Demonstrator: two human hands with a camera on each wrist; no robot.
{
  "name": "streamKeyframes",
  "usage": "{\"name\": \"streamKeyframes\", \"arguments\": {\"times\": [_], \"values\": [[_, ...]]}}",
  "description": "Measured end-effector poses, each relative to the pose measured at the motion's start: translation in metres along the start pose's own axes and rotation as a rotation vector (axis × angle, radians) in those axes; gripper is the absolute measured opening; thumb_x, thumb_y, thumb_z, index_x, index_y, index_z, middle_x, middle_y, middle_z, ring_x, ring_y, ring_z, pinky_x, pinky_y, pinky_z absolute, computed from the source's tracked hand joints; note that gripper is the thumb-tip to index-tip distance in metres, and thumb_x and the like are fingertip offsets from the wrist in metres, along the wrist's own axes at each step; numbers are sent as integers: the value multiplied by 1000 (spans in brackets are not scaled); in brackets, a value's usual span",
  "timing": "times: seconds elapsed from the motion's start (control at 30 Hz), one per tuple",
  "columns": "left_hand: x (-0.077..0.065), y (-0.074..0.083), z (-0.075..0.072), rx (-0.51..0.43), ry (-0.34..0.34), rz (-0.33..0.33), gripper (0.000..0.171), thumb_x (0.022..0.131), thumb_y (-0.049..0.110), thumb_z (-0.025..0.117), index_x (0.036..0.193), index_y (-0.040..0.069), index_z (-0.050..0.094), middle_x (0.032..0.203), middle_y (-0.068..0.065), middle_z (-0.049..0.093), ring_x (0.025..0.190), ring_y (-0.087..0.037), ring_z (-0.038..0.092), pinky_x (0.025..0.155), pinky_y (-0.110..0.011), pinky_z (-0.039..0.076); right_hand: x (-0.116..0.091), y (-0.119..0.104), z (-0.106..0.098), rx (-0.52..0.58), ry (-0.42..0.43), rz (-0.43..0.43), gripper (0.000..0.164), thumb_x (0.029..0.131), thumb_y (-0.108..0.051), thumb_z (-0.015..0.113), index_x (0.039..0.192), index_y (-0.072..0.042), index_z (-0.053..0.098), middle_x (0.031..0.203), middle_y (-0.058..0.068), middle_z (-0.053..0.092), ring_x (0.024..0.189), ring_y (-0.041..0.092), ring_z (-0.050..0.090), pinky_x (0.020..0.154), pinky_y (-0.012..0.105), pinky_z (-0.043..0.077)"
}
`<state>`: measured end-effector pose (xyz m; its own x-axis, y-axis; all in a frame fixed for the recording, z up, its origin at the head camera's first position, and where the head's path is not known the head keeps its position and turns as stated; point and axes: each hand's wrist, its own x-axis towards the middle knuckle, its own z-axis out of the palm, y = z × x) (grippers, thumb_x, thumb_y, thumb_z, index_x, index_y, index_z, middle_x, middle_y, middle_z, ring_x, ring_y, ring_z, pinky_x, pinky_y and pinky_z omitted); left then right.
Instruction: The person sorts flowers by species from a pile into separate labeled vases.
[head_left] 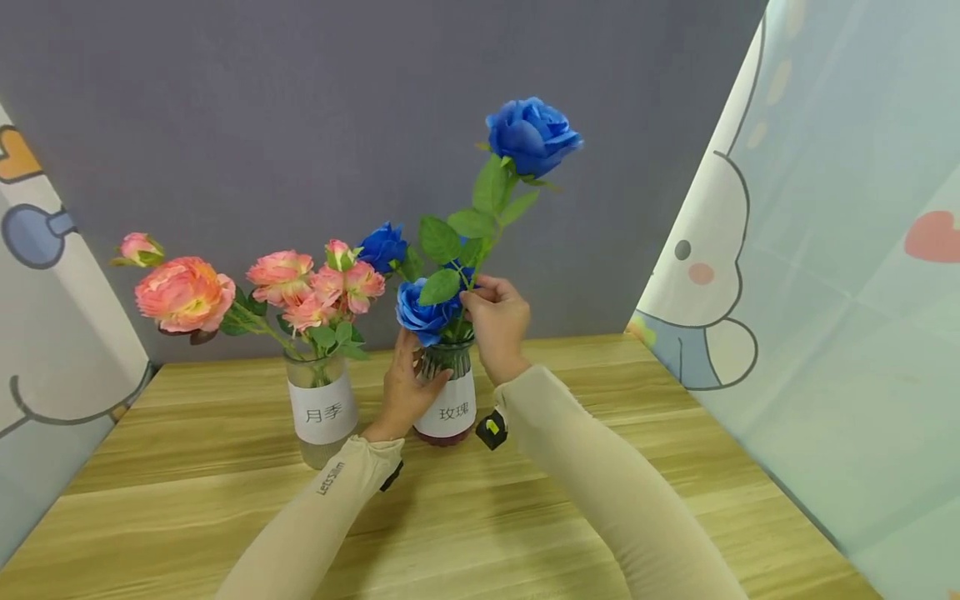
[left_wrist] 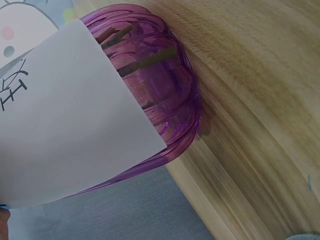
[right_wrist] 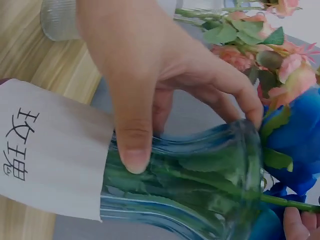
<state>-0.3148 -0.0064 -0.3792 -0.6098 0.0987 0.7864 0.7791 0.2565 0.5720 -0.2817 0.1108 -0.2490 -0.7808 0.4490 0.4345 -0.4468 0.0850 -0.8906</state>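
My left hand [head_left: 411, 387] holds a ribbed glass vase [head_left: 448, 361] by its side, thumb on the front and fingers near the rim. This vase wears a white paper label and has a purple base [left_wrist: 170, 95], where stem ends show through the glass. Above the rim, my right hand [head_left: 501, 321] pinches the green stem [right_wrist: 282, 201] of a tall blue rose [head_left: 532, 137]. In the right wrist view that stem runs down into the neck, beside the left thumb. Other blue roses [head_left: 423, 310] stand in the same vase, leaning left.
A second labelled glass vase [head_left: 324, 408] with pink and orange flowers [head_left: 185, 296] stands just left on the wooden table [head_left: 225, 517]. Its blooms spread close to the blue roses. A grey panel [head_left: 300, 125] closes off the back; cartoon-printed walls [head_left: 697, 267] flank both sides.
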Motion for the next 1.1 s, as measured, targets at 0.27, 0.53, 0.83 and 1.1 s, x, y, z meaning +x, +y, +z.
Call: {"name": "streamKeyframes", "arguments": {"times": [0.27, 0.53, 0.83, 1.1], "values": [[0, 0, -1, -8, -17, -1, 76, 79, -3, 75, 142, -3, 32, 150, -29, 21, 114, -48, 51, 83, -57, 49, -1, 8, -2, -147, -35, -52, 20, 81, 5, 70, 101, 5, 70, 85, 18, 70, 67, 29, 67, 60, 28, 55], [0, 0, -2, -16, -15, 2, 76, 79, -4, 74, 142, -1, 33, 150, -25, 24, 113, -46, 52, 83, -57, 49, 6, 7, -2, -158, -92, -10, 22, 86, -10, 73, 103, 4, 71, 94, 16, 72, 76, 27, 70, 63, 30, 56], [-4, 0, -1, 0, -13, -10, 74, 78, -3, 75, 141, -3, 34, 150, -29, 24, 110, -46, 54, 81, -57, 50, 8, 7, -3, 41, -17, -2, 20, 86, -5, 71, 103, 5, 67, 84, 11, 68, 71, 15, 64, 56, 27, 54], [0, -2, 0, 3, -4, 11, 78, 79, -2, 74, 144, -2, 31, 151, -26, 24, 105, -43, 56, 79, -54, 51, 16, 4, -11, 145, -66, 25, 16, 87, -3, 69, 98, 9, 67, 81, 5, 66, 68, 11, 63, 62, 39, 57]]}}
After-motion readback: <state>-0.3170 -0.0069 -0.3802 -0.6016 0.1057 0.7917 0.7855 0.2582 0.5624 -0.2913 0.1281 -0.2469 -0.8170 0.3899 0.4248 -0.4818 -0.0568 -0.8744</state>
